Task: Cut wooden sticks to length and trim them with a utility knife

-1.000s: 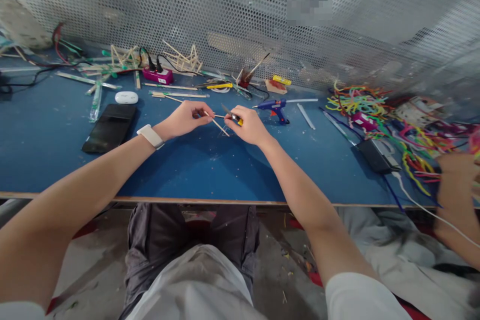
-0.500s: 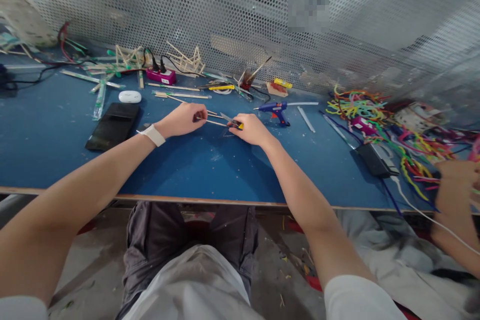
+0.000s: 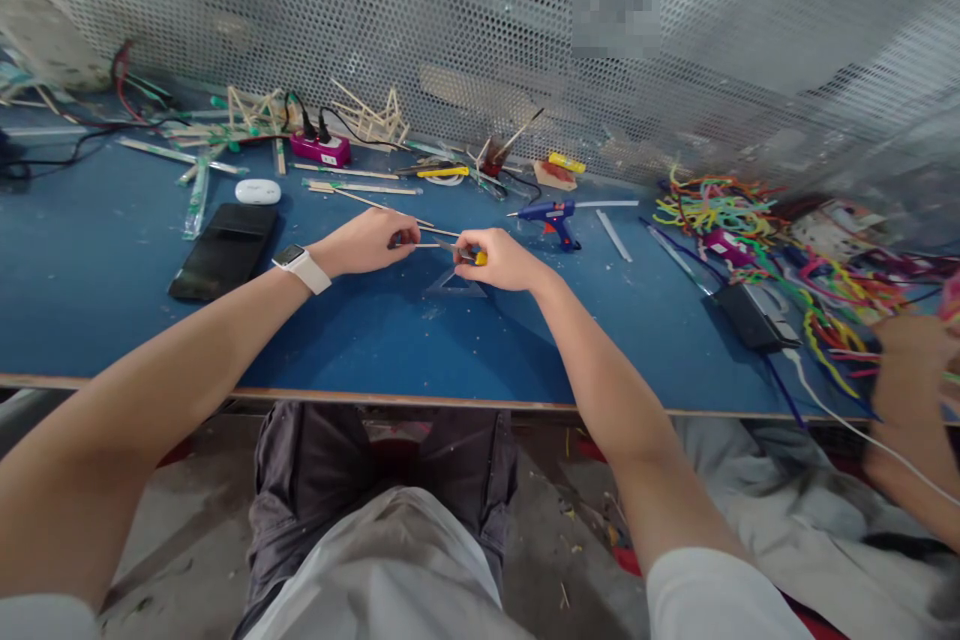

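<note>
My left hand (image 3: 382, 238) pinches a thin wooden stick (image 3: 427, 245), which points right toward my other hand. My right hand (image 3: 495, 258) is closed around a utility knife (image 3: 481, 259) with a yellow end showing; its blade (image 3: 445, 243) points left, close to the stick. Whether the blade touches the wood, I cannot tell. Just below my right hand, a clear set square (image 3: 456, 290) lies on the blue table (image 3: 360, 340). Behind my hands, a longer wooden stick (image 3: 382, 206) lies on the table.
A blue glue gun (image 3: 551, 217) lies to the right. On the left are a black phone-like case (image 3: 225, 252) and a white earbud case (image 3: 258, 191). A purple power strip (image 3: 321, 151) and another yellow knife (image 3: 442, 172) sit behind. A co-worker's arm (image 3: 911, 400) is at far right.
My right hand has turned slightly and the knife with it. More of the set square shows beneath it. My left hand has shifted slightly right, still pinching the stick.
</note>
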`<move>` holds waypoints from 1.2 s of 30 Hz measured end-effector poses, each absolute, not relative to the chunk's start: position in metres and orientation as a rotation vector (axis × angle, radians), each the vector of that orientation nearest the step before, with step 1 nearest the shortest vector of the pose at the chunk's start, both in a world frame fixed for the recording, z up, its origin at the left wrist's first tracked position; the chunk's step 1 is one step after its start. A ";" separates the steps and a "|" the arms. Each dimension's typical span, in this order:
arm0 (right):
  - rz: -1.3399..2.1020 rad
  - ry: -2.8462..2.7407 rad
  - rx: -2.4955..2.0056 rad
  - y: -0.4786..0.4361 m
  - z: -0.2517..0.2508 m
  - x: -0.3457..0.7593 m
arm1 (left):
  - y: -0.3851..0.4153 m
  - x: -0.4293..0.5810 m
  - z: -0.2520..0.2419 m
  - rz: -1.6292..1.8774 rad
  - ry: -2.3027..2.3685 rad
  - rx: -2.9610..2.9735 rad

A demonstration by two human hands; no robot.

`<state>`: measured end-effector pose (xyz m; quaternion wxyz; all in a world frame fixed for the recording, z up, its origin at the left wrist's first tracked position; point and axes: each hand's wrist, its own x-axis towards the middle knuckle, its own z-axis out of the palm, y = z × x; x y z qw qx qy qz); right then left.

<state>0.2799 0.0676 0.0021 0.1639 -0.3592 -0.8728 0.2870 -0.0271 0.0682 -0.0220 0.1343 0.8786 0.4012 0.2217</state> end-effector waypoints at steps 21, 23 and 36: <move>0.963 -2.586 -0.738 0.051 0.013 0.276 | 0.064 -0.025 -0.020 0.582 0.933 2.513; 1.020 -2.614 -0.712 0.047 0.016 0.274 | 0.062 -0.024 -0.019 0.566 0.901 2.506; 1.172 -2.703 -0.619 0.025 0.019 0.259 | 0.052 -0.017 -0.011 0.462 0.727 2.422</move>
